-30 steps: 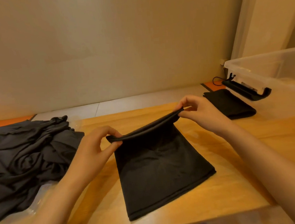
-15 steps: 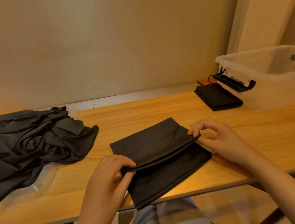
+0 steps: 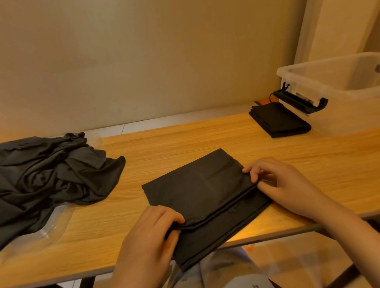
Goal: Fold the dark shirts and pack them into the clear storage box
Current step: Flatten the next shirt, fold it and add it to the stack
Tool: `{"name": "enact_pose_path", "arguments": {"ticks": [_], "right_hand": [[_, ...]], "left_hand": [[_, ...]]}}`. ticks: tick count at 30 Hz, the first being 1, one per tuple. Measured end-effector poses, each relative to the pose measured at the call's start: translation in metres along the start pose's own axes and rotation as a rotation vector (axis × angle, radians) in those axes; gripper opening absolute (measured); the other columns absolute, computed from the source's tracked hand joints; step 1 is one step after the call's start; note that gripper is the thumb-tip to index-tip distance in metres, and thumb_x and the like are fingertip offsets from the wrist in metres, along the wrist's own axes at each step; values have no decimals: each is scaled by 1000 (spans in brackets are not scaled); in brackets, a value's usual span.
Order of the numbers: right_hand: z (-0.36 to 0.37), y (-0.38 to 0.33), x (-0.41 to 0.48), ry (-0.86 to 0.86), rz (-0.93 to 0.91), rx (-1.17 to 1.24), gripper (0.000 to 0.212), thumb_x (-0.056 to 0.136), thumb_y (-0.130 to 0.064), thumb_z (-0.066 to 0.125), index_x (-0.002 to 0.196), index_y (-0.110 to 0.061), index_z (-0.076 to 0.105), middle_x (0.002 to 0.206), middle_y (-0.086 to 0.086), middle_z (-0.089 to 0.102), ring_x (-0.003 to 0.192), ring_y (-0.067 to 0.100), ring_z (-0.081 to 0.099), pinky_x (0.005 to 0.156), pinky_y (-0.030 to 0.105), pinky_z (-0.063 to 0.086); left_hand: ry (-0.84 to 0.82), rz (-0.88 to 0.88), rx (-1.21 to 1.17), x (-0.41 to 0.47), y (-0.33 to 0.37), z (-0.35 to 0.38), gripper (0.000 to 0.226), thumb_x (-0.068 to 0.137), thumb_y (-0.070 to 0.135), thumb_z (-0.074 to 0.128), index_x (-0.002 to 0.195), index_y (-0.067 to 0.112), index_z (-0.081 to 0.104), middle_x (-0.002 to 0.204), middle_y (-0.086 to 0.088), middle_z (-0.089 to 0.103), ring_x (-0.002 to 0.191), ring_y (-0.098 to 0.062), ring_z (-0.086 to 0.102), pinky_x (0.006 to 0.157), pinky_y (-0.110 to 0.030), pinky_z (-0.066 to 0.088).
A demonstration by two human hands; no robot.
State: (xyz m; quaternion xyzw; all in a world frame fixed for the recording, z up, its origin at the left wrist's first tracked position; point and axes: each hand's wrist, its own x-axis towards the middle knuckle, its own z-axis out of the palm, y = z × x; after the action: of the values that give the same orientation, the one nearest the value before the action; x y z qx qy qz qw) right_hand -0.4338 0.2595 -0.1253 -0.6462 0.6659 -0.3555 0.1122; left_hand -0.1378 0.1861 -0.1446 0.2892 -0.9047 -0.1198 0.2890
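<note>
- Left hand (image 3: pixel 146 235) & right hand (image 3: pixel 279 182) each pinch folded edge of dark shirt (image 3: pixel 200 189), lying mid-table (image 3: pixel 184 142) at near edge.
- Folded shirt (image 3: pixel 279 122) touches clear storage box (image 3: pixel 346 98), far right.
- Unfolded pile (image 3: pixel 38 175) at left.

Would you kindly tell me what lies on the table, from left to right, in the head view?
pile of crumpled shirts → shirt being folded → small folded shirt → clear storage box
</note>
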Motion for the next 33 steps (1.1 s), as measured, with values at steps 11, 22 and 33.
{"name": "enact_pose_path", "arguments": {"ticks": [11, 22, 33], "right_hand": [[6, -5, 44, -139, 75, -76, 23, 88, -15, 63, 89, -38, 58, 106, -16, 60, 101, 2, 55, 92, 31, 48], [-26, -47, 106, 220, -15, -19, 16, 91, -14, 62, 98, -28, 67, 98, -18, 59, 92, -2, 49, 80, 10, 39], [16, -5, 22, 36, -34, -36, 35, 79, -5, 70, 88, -38, 63, 103, -22, 61, 110, -4, 51, 93, 15, 42]], "left_hand": [[-121, -103, 71, 48, -42, -22, 29, 85, 5, 66, 100, 30, 60, 101, 22, 51, 100, 1, 48, 82, -10, 39], [155, -68, 60, 132, -41, -67, 21, 90, 12, 59, 101, 30, 62, 97, 16, 61, 84, -2, 54, 72, -18, 45], [17, -42, -8, 25, -54, -22, 15, 83, 31, 56, 96, 28, 64, 97, 23, 57, 96, 3, 54, 80, -17, 44]]}}
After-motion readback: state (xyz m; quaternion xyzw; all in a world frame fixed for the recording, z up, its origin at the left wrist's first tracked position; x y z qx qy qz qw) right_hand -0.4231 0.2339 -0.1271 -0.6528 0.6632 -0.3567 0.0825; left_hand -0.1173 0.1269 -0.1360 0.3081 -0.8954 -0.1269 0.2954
